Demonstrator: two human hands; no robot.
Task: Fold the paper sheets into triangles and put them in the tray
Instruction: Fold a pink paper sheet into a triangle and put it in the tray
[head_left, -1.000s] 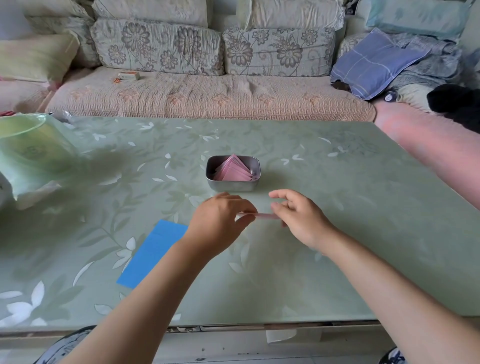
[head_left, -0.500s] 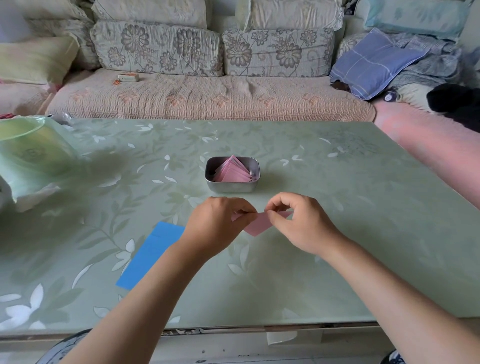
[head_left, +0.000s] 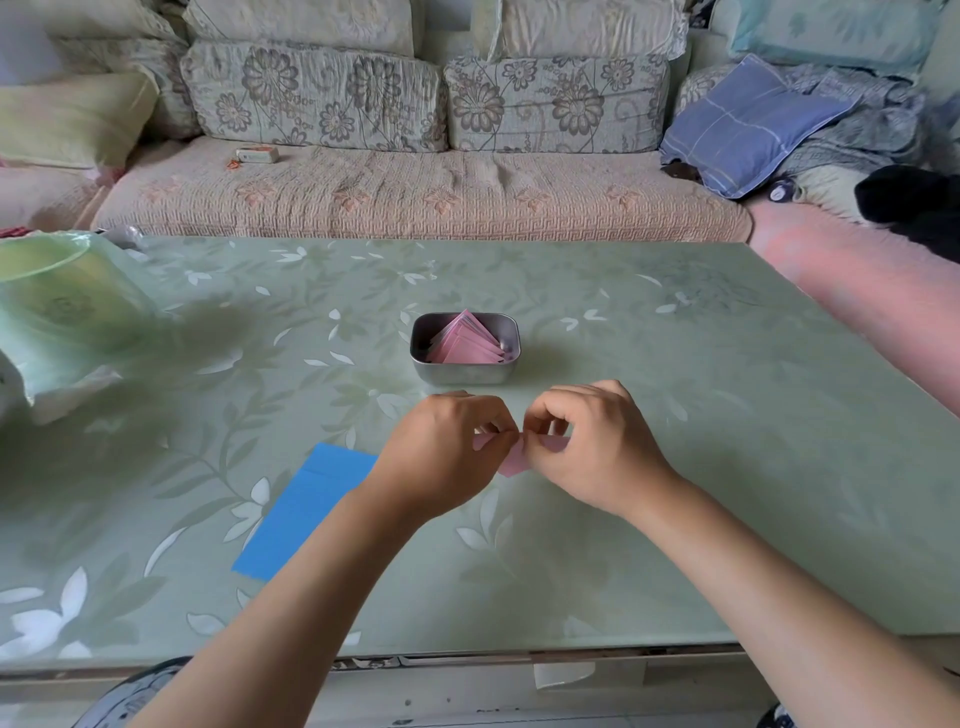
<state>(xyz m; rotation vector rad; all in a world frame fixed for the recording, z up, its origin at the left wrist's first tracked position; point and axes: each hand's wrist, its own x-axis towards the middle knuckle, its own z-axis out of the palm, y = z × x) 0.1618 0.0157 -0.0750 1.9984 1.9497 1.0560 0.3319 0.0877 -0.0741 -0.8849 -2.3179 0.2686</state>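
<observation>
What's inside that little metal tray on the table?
The metal tray holds a pile of pink folded triangles. The pile covers the tray's bottom, so how many there are and anything beneath cannot be seen.

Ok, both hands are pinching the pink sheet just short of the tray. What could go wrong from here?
1. The pink sheet is mostly hidden between the left hand and right hand; corners may misalign, giving a crooked fold.
2. The tray already holds a leaning stack of pink triangles; another might slide over its rim.
3. The left forearm crosses the blue sheet and could drag it.
</observation>
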